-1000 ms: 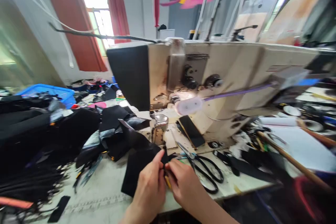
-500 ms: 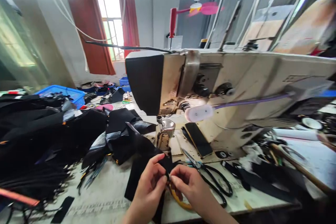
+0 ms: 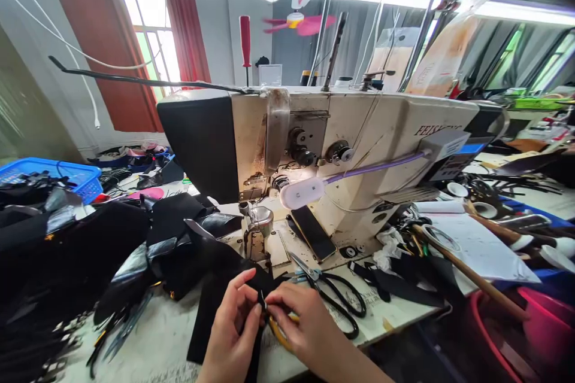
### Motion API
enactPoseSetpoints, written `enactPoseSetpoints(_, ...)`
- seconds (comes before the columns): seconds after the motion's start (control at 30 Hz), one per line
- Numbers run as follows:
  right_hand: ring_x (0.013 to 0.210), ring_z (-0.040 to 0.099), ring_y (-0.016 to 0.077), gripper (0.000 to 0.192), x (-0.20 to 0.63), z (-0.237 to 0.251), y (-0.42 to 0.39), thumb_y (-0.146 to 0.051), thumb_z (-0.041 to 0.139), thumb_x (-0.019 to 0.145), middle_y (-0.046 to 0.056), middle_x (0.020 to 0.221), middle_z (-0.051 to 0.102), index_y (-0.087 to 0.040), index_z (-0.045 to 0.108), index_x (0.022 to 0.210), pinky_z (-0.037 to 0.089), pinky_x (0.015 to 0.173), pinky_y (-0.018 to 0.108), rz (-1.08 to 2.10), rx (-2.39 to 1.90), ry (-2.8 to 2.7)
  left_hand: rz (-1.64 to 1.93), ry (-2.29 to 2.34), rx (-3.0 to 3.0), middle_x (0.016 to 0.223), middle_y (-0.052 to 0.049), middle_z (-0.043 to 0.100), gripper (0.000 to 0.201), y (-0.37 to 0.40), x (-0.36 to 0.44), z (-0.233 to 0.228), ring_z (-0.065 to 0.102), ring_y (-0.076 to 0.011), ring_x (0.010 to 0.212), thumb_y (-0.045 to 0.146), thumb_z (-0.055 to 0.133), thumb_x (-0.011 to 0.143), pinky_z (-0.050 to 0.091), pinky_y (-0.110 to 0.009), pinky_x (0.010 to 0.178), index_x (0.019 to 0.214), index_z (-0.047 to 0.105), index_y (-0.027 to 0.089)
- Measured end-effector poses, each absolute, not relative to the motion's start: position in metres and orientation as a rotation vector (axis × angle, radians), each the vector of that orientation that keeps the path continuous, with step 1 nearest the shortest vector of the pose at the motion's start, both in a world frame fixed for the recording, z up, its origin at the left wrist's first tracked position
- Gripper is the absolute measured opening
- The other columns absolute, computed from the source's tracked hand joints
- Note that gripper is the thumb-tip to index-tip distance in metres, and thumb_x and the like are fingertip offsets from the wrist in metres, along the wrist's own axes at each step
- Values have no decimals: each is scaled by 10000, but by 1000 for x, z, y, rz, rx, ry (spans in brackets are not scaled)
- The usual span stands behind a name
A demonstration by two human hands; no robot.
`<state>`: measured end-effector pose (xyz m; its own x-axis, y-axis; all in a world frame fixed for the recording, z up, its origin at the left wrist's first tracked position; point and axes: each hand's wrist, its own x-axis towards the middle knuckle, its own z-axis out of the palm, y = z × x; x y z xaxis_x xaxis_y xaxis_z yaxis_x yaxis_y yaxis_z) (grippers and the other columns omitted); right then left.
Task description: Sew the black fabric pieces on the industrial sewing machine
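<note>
My left hand [image 3: 233, 326] and my right hand [image 3: 305, 320] meet at the front of the table, fingertips nearly touching. Both pinch at a narrow edge of black fabric [image 3: 209, 311], where a tiny pale bit shows between the fingers; its kind cannot be made out. Under my right palm a curved yellow thing [image 3: 279, 333] is partly hidden, and I cannot tell whether the hand grips it. Black-handled scissors [image 3: 344, 299] lie just right of my right hand. Behind the hands stands the post [image 3: 258, 233] of a sewing machine [image 3: 377, 125].
Piled black pieces [image 3: 108, 233] cover the left side, with tweezers [image 3: 128, 326] in front. A blue basket [image 3: 85, 182] stands behind. A phone [image 3: 314, 233] lies at the machine's base. Black strips [image 3: 404, 281], paper [image 3: 485, 245] and a pink bucket [image 3: 548, 323] are at right.
The view has swung right, so the machine and table appear further left and more of the right side shows. My hands keep their pinch at the fabric.
</note>
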<state>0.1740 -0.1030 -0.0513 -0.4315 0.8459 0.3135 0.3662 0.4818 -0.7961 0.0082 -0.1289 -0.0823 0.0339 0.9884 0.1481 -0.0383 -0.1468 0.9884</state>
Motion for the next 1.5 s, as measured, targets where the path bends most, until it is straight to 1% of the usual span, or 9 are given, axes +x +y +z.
enactPoseSetpoints(0.27, 642, 520, 129, 130, 173, -57, -107, -112, 469, 851, 19, 739, 586, -185, 565, 802, 342, 586, 230, 640, -968, -2093, 1221, 1165, 1538, 858, 7, 577, 409, -128, 5, -79, 572, -135, 750, 303, 494, 957, 483, -249, 712, 1363, 469, 270)
enactPoseSetpoints(0.47, 650, 489, 135, 49, 174, -54, -102, -171, 460, 814, 0, 732, 530, -198, 496, 796, 345, 603, 243, 763, -999, -1975, 1244, 971, 1145, 804, 27, 544, 401, -127, 5, -72, 518, -119, 697, 370, 613, 899, 450, -240, 655, 1277, 540, 260)
enactPoseSetpoints(0.7, 524, 344, 111, 376, 224, -12, -94, -332, 512, 839, -36, 515, 350, -206, 367, 516, 272, 543, 271, 1499, -803, -1850, 1239, 866, 1037, 780, 34, 514, 373, -124, -8, -71, 470, -94, 658, 353, 656, 867, 399, -217, 610, 1217, 589, 245)
enactPoseSetpoints(0.83, 737, 491, 129, 85, 220, -8, -92, -176, 625, 764, -15, 807, 545, -197, 555, 807, 392, 677, 246, 1342, -964, -1964, 1145, 882, 1174, 815, 27, 518, 342, -123, -7, -65, 479, -100, 692, 319, 601, 899, 414, -210, 638, 1234, 577, 256)
enactPoseSetpoints(0.9, 782, 531, 142, 125, 208, -16, -91, -214, 593, 812, 3, 866, 578, -195, 582, 934, 432, 711, 258, 1385, -965, -1859, 1124, 953, 1318, 856, 13, 540, 330, -125, -4, -64, 520, -117, 753, 303, 562, 926, 444, -220, 695, 1255, 562, 268)
enactPoseSetpoints(1.1, 680, 518, 133, 42, 188, -35, -96, -180, 592, 767, 4, 721, 593, -170, 621, 738, 398, 630, 248, 1179, -1063, -1853, 1168, 1173, 1683, 934, -22, 649, 326, -130, 2, -68, 629, -150, 815, 269, 536, 938, 500, -251, 781, 1263, 566, 277)
enactPoseSetpoints(1.23, 704, 552, 139, 76, 193, -40, -106, -165, 593, 787, 14, 738, 610, -178, 655, 743, 403, 630, 240, 1085, -988, -1887, 1103, 1228, 1851, 772, -26, 696, 101, -133, 3, -67, 620, -147, 657, 254, 605, 901, 470, -218, 613, 932, 697, 227)
enactPoseSetpoints(1.37, 655, 566, 131, 250, 201, -52, -115, -425, 651, 869, 22, 740, 616, -180, 700, 874, 431, 603, 248, 1516, -905, -1604, 1152, 1220, 2102, 748, -50, 721, 147, -138, 6, -66, 652, -155, 643, 171, 565, 919, 479, -218, 594, 868, 697, 212)
enactPoseSetpoints(1.5, 503, 527, 87, 450, 205, -67, -117, -500, 850, 678, -24, 643, 577, -153, 633, 866, 428, 497, 213, 1907, -958, -1104, 1099, 1076, 2520, 779, -74, 743, 201, -131, 8, -63, 640, -183, 657, 116, 554, 915, 492, -271, 608, 959, 724, 212)
